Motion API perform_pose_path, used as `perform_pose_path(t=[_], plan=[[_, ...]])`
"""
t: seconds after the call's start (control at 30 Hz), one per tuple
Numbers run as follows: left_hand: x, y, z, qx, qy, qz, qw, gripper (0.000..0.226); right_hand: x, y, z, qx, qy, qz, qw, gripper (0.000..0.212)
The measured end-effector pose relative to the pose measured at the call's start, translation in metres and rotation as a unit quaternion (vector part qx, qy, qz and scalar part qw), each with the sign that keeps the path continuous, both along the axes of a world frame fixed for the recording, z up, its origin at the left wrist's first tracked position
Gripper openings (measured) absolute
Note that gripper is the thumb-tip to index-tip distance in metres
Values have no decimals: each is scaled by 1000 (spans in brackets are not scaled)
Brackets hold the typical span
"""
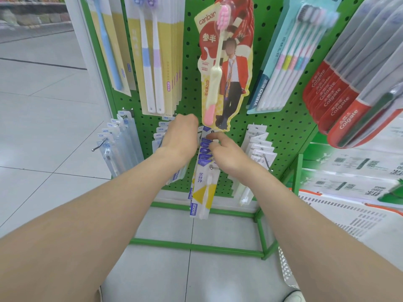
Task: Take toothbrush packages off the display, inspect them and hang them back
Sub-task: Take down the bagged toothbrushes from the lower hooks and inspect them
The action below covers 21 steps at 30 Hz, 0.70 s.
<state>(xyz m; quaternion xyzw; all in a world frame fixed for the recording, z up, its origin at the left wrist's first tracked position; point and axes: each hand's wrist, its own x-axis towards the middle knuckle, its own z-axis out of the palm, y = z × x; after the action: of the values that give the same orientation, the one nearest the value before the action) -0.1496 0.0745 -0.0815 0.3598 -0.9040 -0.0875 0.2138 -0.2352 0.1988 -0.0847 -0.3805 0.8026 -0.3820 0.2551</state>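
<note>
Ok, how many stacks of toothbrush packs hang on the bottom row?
4: far-left stack, second stack behind left hand, blue-topped stack at right hand, far-right stack. Others may be hidden.

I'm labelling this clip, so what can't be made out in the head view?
Head view, left hand: fingers hidden behind its own back; grip unclear.
Head view, blue-and-white hanging toothbrush packages: tops covered by the pinching right hand.
Head view, red Colgate packs: blurred, cut by the right edge.

Pale tiled floor (43, 110), green pegboard rack (283, 127) (blurred shelves (32, 16) behind).
</note>
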Motion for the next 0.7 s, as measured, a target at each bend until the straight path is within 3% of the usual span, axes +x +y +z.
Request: perform_pose_path(t=[0.2,0.33,0.53,0.7], plan=[[-2,-6,-5,34,51,-36,997,17,2,-3,2,1,-19,9,1000,35],[-2,-7,-5,96,86,-76,989,20,-6,-3,1,-20,-24,-62,998,25],[-4,1,-2,236,82,-110,962,37,-10,-4,-4,-35,-50,-108,992,52],[-4,4,-1,266,79,-82,957,40,-7,-9,1,-54,-54,-107,991,52]])
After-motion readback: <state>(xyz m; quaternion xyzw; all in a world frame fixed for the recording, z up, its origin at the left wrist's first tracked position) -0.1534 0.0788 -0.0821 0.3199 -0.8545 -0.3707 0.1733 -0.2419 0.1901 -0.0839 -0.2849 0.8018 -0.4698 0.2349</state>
